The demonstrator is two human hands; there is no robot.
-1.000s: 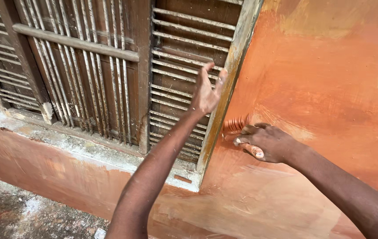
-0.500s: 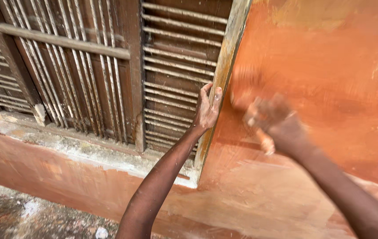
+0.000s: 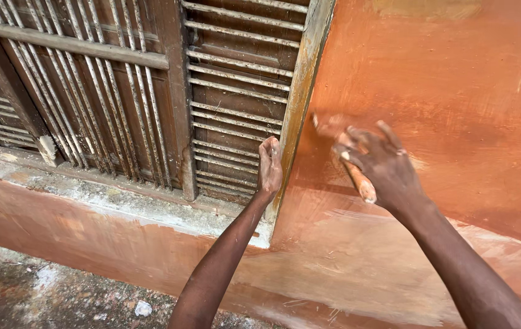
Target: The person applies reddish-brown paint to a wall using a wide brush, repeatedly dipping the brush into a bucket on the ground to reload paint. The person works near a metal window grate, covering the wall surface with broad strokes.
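An orange-painted wall [image 3: 455, 79] fills the right of the head view, beside a barred wooden window [image 3: 120, 91] over a rough sill [image 3: 108, 201]. Most of the upper wall looks coated; the band lower down [image 3: 358, 256] is thin and pale, so that seems left to cover. The left hand [image 3: 269, 166] rests flat on the window frame [image 3: 300, 103], fingers loose. The right hand [image 3: 377, 163] grips a paintbrush [image 3: 358, 180] against the wall, just right of the frame; its bristles blur
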